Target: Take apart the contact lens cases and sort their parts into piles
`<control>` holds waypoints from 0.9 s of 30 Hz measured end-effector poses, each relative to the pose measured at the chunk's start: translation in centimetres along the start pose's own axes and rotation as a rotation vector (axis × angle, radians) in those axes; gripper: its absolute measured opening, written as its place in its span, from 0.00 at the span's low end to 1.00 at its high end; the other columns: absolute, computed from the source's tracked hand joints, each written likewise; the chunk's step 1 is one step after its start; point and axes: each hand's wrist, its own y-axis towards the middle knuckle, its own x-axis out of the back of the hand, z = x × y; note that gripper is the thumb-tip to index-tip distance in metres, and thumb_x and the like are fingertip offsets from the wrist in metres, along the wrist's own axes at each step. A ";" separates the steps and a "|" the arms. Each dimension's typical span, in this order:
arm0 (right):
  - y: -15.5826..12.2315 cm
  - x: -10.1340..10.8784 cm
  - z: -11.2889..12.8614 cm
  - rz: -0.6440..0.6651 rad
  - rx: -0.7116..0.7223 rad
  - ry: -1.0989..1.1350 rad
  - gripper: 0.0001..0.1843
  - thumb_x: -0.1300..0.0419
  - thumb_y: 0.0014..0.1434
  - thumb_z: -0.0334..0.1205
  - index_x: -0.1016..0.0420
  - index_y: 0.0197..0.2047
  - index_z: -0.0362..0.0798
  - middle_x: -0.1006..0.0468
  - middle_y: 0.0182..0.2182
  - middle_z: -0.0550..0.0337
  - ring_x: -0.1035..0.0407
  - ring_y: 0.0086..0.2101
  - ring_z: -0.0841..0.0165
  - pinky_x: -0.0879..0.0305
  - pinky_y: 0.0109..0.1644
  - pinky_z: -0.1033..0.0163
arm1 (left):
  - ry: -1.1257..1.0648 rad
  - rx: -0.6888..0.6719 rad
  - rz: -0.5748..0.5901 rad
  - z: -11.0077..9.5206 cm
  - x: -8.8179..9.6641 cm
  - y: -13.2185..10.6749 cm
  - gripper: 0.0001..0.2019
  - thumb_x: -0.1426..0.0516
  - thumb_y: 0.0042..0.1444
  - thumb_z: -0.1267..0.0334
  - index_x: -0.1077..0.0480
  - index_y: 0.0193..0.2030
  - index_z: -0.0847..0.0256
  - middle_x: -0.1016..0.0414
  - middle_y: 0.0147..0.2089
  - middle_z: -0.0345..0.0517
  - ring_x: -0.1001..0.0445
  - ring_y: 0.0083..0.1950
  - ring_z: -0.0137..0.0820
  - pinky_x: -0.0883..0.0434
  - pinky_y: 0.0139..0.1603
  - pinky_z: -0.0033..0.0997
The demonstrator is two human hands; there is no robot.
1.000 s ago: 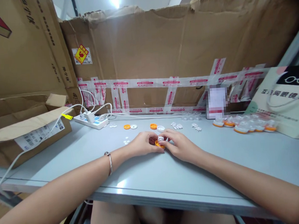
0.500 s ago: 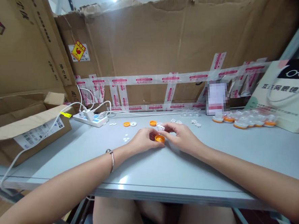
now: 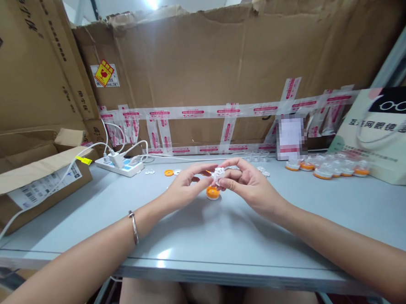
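Both my hands meet above the middle of the grey table [image 3: 228, 233]. My left hand [image 3: 184, 186] and my right hand [image 3: 248, 186] pinch a small white plastic part [image 3: 218, 174] between their fingertips, lifted a little off the table. An orange cap [image 3: 213, 192] lies on the table just below the white part, touching neither hand. Another orange ring [image 3: 169, 173] and a white ring [image 3: 177, 172] lie further back to the left.
A white power strip [image 3: 121, 165] with cables sits at the back left, beside an open cardboard box [image 3: 36, 180]. A row of orange-and-clear assembled pieces [image 3: 328, 171] stands at the back right before a paper bag [image 3: 384, 136]. Taped cardboard walls the back.
The orange cap, earlier held at my fingertips, now lies on the table. Both hands have lifted and pinch the white part together above it.
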 end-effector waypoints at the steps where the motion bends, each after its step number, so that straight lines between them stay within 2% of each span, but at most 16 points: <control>1: 0.0 0.0 0.0 0.002 0.007 0.038 0.13 0.38 0.48 0.43 0.36 0.35 0.51 0.25 0.26 0.65 0.30 0.28 0.71 0.33 0.34 0.62 | -0.065 -0.040 0.013 -0.5 0.1 -0.1 0.15 0.50 0.56 0.64 0.34 0.50 0.59 0.31 0.47 0.48 0.31 0.46 0.32 0.33 0.46 0.34; 4: 0.1 0.0 0.0 0.019 0.019 0.075 0.11 0.36 0.47 0.42 0.36 0.29 0.49 0.25 0.25 0.65 0.30 0.28 0.72 0.34 0.33 0.63 | -0.163 -0.107 0.016 -1.4 -0.1 -0.3 0.12 0.50 0.57 0.63 0.30 0.45 0.59 0.31 0.43 0.46 0.30 0.42 0.30 0.30 0.43 0.32; 9: 0.2 0.0 -0.2 -0.035 -0.041 0.023 0.11 0.35 0.44 0.44 0.32 0.24 0.48 0.25 0.22 0.64 0.30 0.26 0.71 0.33 0.33 0.62 | -0.152 -0.166 -0.060 -1.0 -0.4 -0.2 0.07 0.43 0.52 0.63 0.28 0.38 0.61 0.30 0.40 0.46 0.30 0.41 0.31 0.28 0.40 0.32; 14: 0.3 0.4 -0.1 -0.080 -0.052 -0.026 0.10 0.37 0.47 0.45 0.25 0.31 0.48 0.22 0.26 0.61 0.29 0.29 0.70 0.32 0.37 0.61 | 0.170 -0.303 -0.178 -0.9 0.0 -0.1 0.06 0.42 0.51 0.68 0.29 0.37 0.61 0.28 0.36 0.44 0.30 0.38 0.28 0.30 0.35 0.27; 18: 0.2 0.3 0.3 -0.110 -0.037 -0.034 0.12 0.38 0.48 0.47 0.23 0.32 0.48 0.21 0.29 0.59 0.28 0.31 0.68 0.30 0.40 0.58 | 0.429 -0.480 -0.204 -0.6 0.1 -0.1 0.07 0.44 0.53 0.70 0.30 0.40 0.61 0.27 0.35 0.43 0.30 0.36 0.26 0.31 0.38 0.27; 27: 0.0 0.2 -0.1 -0.080 -0.044 -0.182 0.14 0.39 0.48 0.47 0.22 0.34 0.47 0.21 0.28 0.58 0.27 0.30 0.66 0.29 0.36 0.59 | 0.848 -0.571 -0.194 0.1 -0.4 -0.4 0.07 0.50 0.58 0.68 0.32 0.35 0.63 0.29 0.32 0.45 0.30 0.34 0.27 0.31 0.36 0.27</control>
